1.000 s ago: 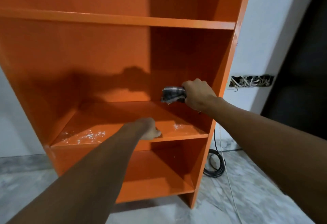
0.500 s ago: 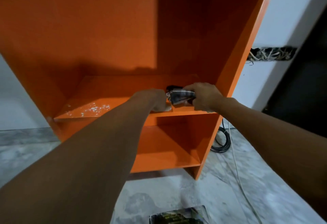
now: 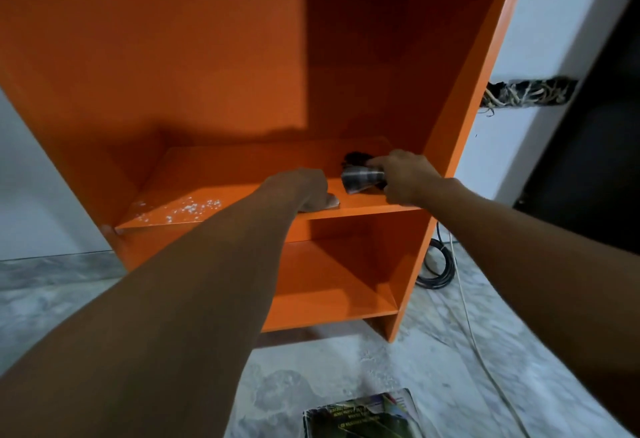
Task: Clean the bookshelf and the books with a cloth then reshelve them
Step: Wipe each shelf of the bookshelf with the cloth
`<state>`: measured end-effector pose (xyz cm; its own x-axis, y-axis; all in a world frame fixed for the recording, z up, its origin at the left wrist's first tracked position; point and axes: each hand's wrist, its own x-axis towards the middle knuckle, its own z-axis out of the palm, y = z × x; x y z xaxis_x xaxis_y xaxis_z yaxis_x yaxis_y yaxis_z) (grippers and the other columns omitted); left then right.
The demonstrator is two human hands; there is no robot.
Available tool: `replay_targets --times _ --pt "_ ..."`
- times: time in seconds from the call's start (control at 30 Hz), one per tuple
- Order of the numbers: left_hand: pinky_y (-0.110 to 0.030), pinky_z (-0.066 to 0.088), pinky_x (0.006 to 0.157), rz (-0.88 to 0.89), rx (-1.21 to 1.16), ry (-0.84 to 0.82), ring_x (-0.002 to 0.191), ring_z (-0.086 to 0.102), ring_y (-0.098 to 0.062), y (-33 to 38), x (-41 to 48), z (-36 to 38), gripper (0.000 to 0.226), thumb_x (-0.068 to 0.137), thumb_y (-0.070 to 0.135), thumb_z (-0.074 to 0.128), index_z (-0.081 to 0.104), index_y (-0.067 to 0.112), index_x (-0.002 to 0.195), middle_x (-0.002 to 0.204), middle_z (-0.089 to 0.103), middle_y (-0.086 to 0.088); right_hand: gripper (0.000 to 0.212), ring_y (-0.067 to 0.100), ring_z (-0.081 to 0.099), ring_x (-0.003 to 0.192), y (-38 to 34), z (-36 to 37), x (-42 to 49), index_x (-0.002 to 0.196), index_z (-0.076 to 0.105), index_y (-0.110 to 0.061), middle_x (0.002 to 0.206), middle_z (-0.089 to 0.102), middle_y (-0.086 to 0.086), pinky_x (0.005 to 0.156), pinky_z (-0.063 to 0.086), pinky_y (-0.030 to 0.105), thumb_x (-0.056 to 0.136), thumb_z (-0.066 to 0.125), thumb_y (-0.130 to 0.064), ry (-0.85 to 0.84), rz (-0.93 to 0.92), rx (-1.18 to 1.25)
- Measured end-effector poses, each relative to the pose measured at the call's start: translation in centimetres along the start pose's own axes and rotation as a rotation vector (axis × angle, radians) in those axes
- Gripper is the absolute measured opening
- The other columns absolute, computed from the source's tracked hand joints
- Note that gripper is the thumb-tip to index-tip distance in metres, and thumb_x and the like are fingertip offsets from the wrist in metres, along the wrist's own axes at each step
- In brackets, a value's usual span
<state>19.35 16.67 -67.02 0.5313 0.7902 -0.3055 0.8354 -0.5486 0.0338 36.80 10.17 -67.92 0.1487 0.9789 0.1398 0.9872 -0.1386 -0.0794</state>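
The cloth (image 3: 360, 179) has dropped to the orange shelf (image 3: 367, 208), over grey floor (image 3: 329, 365).

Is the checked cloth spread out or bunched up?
Bunched up: the right hand grips the grey checked cloth as a crumpled wad.

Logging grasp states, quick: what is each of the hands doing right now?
Left hand: rests on the shelf; fingers hidden, cannot tell.
Right hand: closed, holding the cloth.

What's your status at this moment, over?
Grips: right hand pinching cloth on shelf, left hand resting on shelf front, empty. At shelf's left, white specks. On floor, book; nothing blocking.
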Motion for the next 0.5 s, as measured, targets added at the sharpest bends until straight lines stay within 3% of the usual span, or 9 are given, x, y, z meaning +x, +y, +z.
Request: replay_targets --times 0.13,0.23,0.33,0.43,0.5 --pt "-0.04 0.044 0.083 0.001 0.002 0.019 0.096 0.054 -0.031 -0.1 0.4 -0.1 0.048 0.098 0.053 0.044 0.06 0.008 0.108 0.106 0.056 -0.01 0.057 0.03 0.057 0.1 0.2 0.1 -3.3 0.14 0.046 -0.032 0.117 0.056 0.01 0.075 0.037 0.033 0.088 0.059 -0.014 0.086 -0.041 -0.041" --pt "-0.039 0.044 0.08 0.013 0.024 0.048 0.093 0.055 -0.033 -0.1 0.5 0.3 0.045 0.099 0.052 0.044 0.056 0.009 0.094 0.105 0.059 -0.013 0.059 0.029 0.061 0.087 0.3 -0.5 -7.5 0.136 0.051 -0.032 0.107 0.064 0.01 0.067 0.038 0.029 0.085 0.055 -0.004 0.032 -0.037 0.037" --pt "-0.039 0.044 0.082 0.01 0.03 0.064 0.101 0.057 -0.036 0.0 0.3 0.4 0.05 0.099 0.051 0.043 0.059 0.004 0.1 0.117 0.062 -0.017 0.058 0.021 0.057 0.071 0.2 -1.2 -10.6 0.129 0.059 -0.029 0.099 0.069 0.007 0.061 0.04 0.025 0.081 0.055 0.003 0.014 0.008 0.216" --pt "-0.042 0.045 0.095 -0.024 0.013 0.049 0.117 0.054 -0.037 0.1 0.2 0.4 0.059 0.1 0.052 0.041 0.059 0.001 0.123 0.131 0.058 -0.017 0.056 0.025 0.059 0.076 -0.3 -2.5 -8.1 0.133 0.058 -0.024 0.105 0.065 0.008 0.067 0.044 0.028 0.082 0.06 0.001 0.282 -0.005 0.228" --pt "-0.044 0.042 0.101 -0.04 -0.032 0.038 0.125 0.05 -0.036 0.2 0.1 0.5 0.062 0.101 0.052 0.039 0.054 0.001 0.132 0.139 0.052 -0.017 0.054 0.03 0.061 0.091 -0.6 -2.9 -4.9 0.136 0.055 -0.024 0.113 0.061 0.012 0.072 0.041 0.029 0.085 0.062 -0.004 0.334 0.009 0.133"
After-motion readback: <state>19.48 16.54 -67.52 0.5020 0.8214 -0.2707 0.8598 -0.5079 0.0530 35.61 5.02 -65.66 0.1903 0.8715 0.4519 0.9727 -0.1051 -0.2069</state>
